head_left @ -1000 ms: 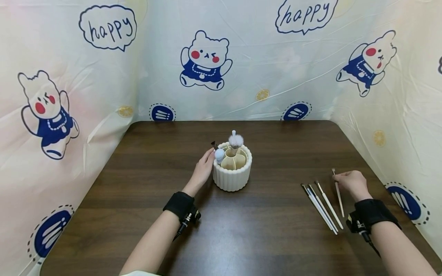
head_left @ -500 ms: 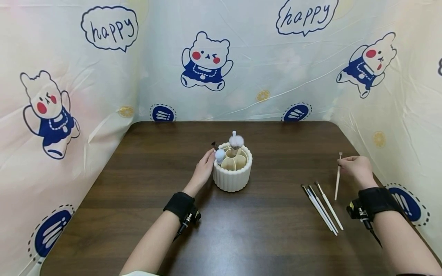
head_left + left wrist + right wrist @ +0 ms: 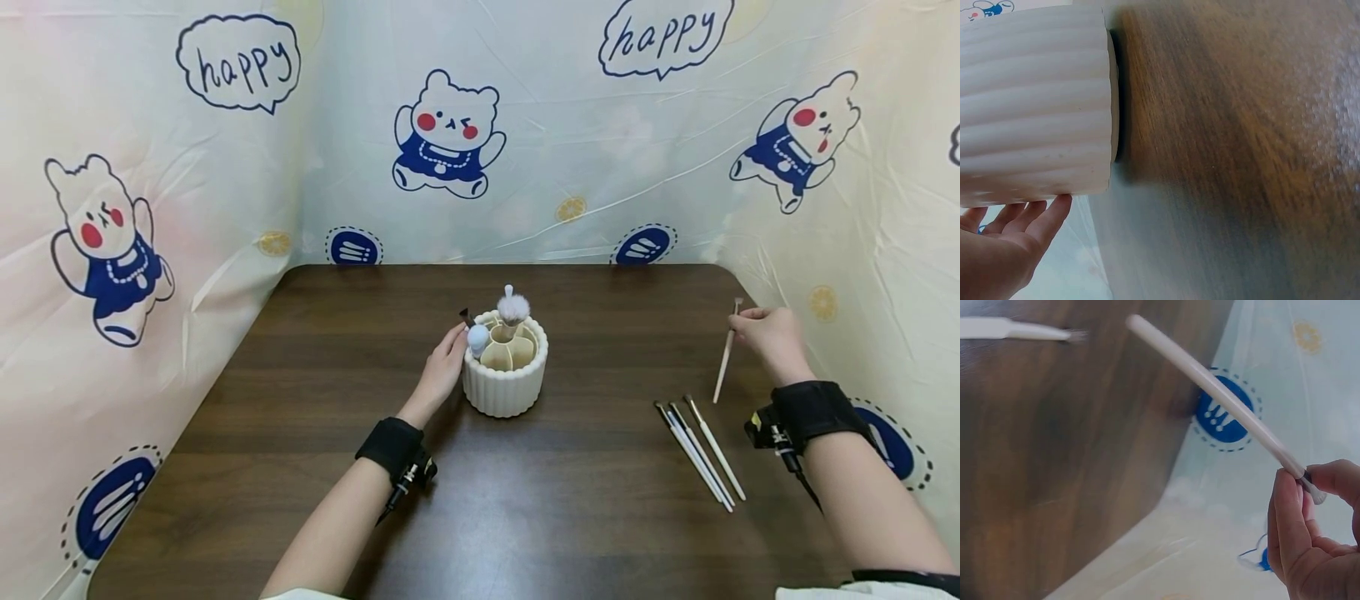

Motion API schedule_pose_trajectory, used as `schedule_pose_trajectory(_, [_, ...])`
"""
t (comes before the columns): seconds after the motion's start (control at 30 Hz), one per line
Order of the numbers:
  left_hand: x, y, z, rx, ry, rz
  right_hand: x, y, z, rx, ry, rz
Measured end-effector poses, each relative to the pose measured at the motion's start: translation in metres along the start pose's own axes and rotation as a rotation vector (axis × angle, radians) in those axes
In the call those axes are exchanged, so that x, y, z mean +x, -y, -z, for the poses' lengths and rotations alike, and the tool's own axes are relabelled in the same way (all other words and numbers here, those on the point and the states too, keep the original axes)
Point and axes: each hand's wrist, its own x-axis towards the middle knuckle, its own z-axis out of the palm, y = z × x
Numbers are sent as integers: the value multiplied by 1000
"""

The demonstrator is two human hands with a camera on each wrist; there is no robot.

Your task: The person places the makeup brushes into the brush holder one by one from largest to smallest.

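Note:
A white ribbed brush holder (image 3: 504,390) with inner compartments stands on the table. In it are a fluffy white-tipped makeup brush (image 3: 513,308), a pale blue round-topped item (image 3: 477,338) and a dark-tipped brush (image 3: 466,317). My left hand (image 3: 438,371) touches the holder's left side with fairly straight fingers (image 3: 1050,219); the thumb is hard to see. At the table's right, my right hand (image 3: 772,337) pinches a slim white makeup brush (image 3: 1222,394) near its bristle end, between thumb and fingers. Its handle slants down toward the table.
Several slim makeup brushes (image 3: 712,458) lie side by side on the dark wooden table (image 3: 570,500), right of the holder. A patterned curtain (image 3: 525,125) surrounds the table's back and sides.
My right hand has lifted the slim brush off the table and moved it toward the back, its handle now swung leftward. My left hand and the holder stay in place.

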Motion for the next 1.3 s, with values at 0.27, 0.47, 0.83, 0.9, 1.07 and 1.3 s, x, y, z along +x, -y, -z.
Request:
schedule_pose_trajectory(0.27, [-1,-2,0,14,-8,-7,1,30,-5,29,-55,60])
schedule_pose_trajectory(0.47, [-1,-1,0,1,3,0,5,45,-12,59,-98,91])
schedule_pose_trajectory(0.83, [0,-1,-1,8,-1,-5,8,68,-24,116,-143,163])
schedule_pose_trajectory(0.9, [0,-1,-1,5,0,-10,9,72,-27,131,-152,173])
schedule_pose_trajectory(1.07, [1,1,0,5,-5,-11,9,83,-33,163,-147,199])
schedule_pose_trajectory(1.3, [1,3,0,3,1,-16,5,101,-42,171,-141,204])
